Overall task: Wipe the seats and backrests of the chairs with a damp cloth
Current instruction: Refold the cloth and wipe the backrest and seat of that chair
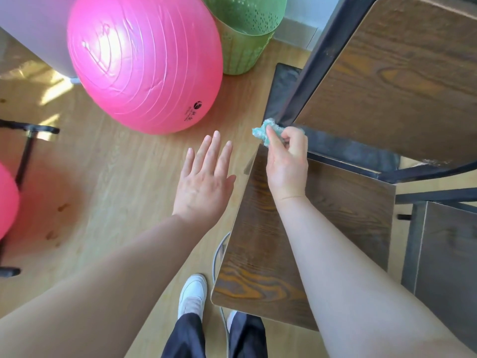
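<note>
— Bare forearms come in from the bottom edge, one on each side; below them are dark trouser legs and a white shoe (192,293) on the wooden floor (116,202). What is the right hand doing?

— Right hand (287,161) is curled round a teal cloth (262,131); thumb and fingers pinch it into a bunch, and the bunch sticks out past the fingertips, up and to the left.

— Where is the cloth against the chair?

— At the far left corner of the seat (335,215), which lies under that wrist and forearm; the cloth sits right at the foot of the dark frame (322,60) that runs up and away from the knuckles; whether it presses the metal or only hovers by it, I cannot tell.

— The backrest?

— Backrest (400,86) is beyond the right hand and to its right, in the same dark wood grain as the seat; neither hand touches it; a second chair (449,267) of that wood stands further right of the forearm.

— Left hand?

— Left hand (204,182) is flat and empty, fingers straight and a little spread, palm down over the floor; it hangs just left of the seat's edge, near the right hand but apart from it.

— What lies past it?

— Ahead of its fingertips, a big pink ball (144,60); right of the ball, beyond the cloth, a green basket (245,34); well to the hand's left, part of another pink ball (7,200) beside a black stand (25,151).
</note>
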